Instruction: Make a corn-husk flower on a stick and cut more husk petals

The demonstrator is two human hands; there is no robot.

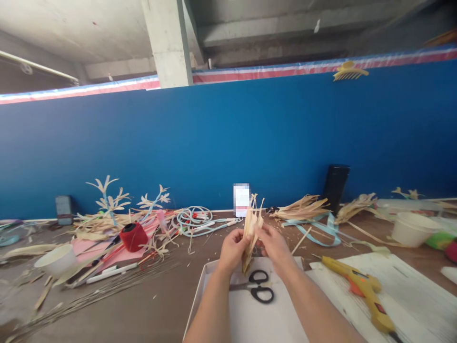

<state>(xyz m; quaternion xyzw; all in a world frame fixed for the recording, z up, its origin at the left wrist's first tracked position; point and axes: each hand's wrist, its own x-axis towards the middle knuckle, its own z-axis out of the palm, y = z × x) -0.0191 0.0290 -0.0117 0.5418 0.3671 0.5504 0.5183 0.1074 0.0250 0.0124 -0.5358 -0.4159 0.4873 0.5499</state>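
Both of my hands are raised at the middle, above a shallow white box [264,319]. Between them stands a bundle of pale dried husk strips [251,228], with thin ends pointing up and a darker tip below. My left hand [233,247] pinches the bundle from the left side. On the other side, the fingers of my right hand [272,242] are closed on the husks too, though partly hidden. Black-handled scissors [261,287] lie in the box under my hands, their blades running behind my left forearm.
A yellow glue gun [360,286] rests on papers [410,290] at right. Husk piles [303,207], a white tub [414,228] and a black cylinder [335,188] stand behind. Leftward are red thread [134,237], wires [89,300] and a bowl [57,262]. A lit phone [241,197] leans against the blue partition [214,143].
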